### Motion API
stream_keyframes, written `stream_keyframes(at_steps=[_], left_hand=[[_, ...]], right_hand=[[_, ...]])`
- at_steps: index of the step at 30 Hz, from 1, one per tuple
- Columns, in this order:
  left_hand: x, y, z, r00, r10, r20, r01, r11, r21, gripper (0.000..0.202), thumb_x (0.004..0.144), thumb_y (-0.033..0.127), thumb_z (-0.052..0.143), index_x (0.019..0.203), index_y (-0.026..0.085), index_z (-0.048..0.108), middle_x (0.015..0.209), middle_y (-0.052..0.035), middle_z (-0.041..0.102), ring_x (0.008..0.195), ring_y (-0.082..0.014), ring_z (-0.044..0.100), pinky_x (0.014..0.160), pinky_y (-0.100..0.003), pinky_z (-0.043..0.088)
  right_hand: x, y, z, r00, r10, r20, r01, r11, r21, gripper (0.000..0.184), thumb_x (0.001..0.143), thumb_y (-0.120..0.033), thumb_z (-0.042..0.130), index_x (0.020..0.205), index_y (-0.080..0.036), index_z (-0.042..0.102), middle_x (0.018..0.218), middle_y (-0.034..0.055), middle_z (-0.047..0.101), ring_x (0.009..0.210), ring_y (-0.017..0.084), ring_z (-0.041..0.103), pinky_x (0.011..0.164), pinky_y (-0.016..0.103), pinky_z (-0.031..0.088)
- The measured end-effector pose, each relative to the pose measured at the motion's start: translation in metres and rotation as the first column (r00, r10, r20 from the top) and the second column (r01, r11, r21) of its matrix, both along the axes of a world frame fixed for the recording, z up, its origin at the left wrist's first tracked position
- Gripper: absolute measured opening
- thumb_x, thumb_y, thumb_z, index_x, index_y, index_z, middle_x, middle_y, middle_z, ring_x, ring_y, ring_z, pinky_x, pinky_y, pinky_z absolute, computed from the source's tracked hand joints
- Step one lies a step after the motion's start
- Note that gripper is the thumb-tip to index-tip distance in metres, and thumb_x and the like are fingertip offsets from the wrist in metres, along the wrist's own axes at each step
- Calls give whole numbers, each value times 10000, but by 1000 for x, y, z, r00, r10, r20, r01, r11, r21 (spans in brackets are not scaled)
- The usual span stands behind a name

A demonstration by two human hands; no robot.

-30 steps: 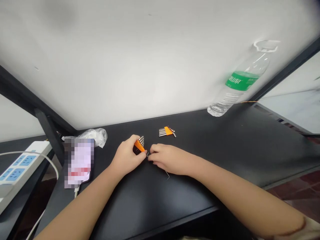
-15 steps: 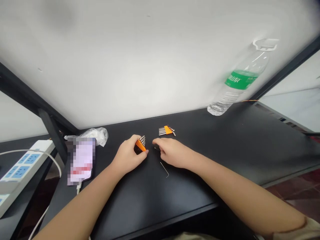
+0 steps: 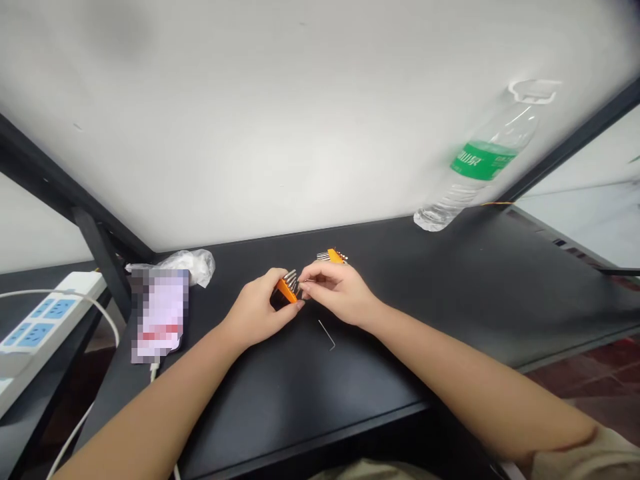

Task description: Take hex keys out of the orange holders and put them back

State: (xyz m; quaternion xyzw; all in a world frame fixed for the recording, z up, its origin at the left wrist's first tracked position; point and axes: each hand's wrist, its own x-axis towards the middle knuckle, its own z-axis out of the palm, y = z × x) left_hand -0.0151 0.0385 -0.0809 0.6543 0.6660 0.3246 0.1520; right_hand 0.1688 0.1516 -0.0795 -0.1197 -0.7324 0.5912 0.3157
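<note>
My left hand [image 3: 260, 301] grips an orange hex key holder [image 3: 287, 291] between thumb and fingers. Several metal hex keys [image 3: 291, 278] stick up out of it. Close against the holder's right end, my right hand [image 3: 337, 288] pinches a thin hex key, mostly hidden by the fingers. On the black desk below the hands lies a loose thin L-shaped hex key [image 3: 327, 334]. A second orange holder [image 3: 335, 256] filled with hex keys rests just behind my right hand, which partly covers it.
A phone [image 3: 163, 313] with a white charging cable lies at the left, beside crumpled clear plastic [image 3: 197, 268]. Further left is a white power strip [image 3: 47, 327]. A water bottle [image 3: 453, 190] stands at the back right by the wall. Black metal frame bars [image 3: 95, 250] flank the desk.
My right hand has moved left and slightly up, bringing its pinched fingers to the holder in my left hand. The holder stays in my left hand. The loose hex key remains on the desk.
</note>
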Motion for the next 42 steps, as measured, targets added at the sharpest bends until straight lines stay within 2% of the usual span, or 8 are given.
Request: stream_keyframes(at_steps=[5,18,22,27,29,32,37,42], left_hand=[[0,0,0,1000,5,4,-5,1000,8,365,862,422,699,1150,238,572,944,-2,682,768,-168,632,701,-294,491],[0,0,0,1000,3,-19,-4,1000,-6,371,865,418,687,1168,237,574,946,-2,685,780,-169,635,708,-295,492],[0,1,-1,1000,-14,-14,14,1000,-4,361,867,419,688,1157,234,580,943,1,685,785,-165,637,720,-292,491],[-3,0,-2,998,-61,19,61,998,13,360,852,398,715,1139,228,581,929,12,670,773,-151,623,716,-283,486],[-4,0,-2,995,-84,53,83,996,18,360,848,393,732,1130,226,584,942,10,674,792,-152,628,730,-284,492],[-4,-1,-3,985,-112,130,109,994,31,367,853,393,749,1133,223,584,937,3,681,798,-153,634,747,-289,504],[-3,0,-5,973,-98,210,92,995,39,340,875,352,726,1149,217,577,946,-13,688,811,-157,643,754,-291,515],[-5,2,-4,967,19,254,-30,999,40,372,870,364,721,1175,218,567,943,-13,690,811,-164,652,739,-290,517]], right_hand=[[3,0,6,999,-39,5,38,992,116,92,947,-262,650,960,-203,719,920,43,700,822,166,671,775,333,582],[6,-3,13,998,-64,-13,65,968,242,116,965,-188,627,958,-211,740,937,33,724,855,161,672,808,335,558],[6,-2,13,999,-45,0,43,961,275,122,960,-169,629,943,-207,743,916,31,728,837,157,673,798,329,560],[4,3,4,994,35,-107,-8,970,242,120,938,-165,683,988,-211,782,960,43,751,870,164,712,800,324,592],[4,5,2,987,61,-148,-18,961,277,137,935,-167,696,1016,-222,792,968,45,758,880,169,723,797,324,602],[5,7,0,987,47,-152,21,908,418,178,948,-163,680,1066,-234,795,999,50,764,912,173,727,814,330,604],[4,9,-5,999,23,-33,4,756,655,247,1018,-178,576,1175,-225,761,1111,70,740,966,158,709,840,306,586],[13,9,4,956,-166,244,-110,568,816,467,1018,-179,521,1477,-257,555,1202,86,690,955,175,666,792,306,525]])
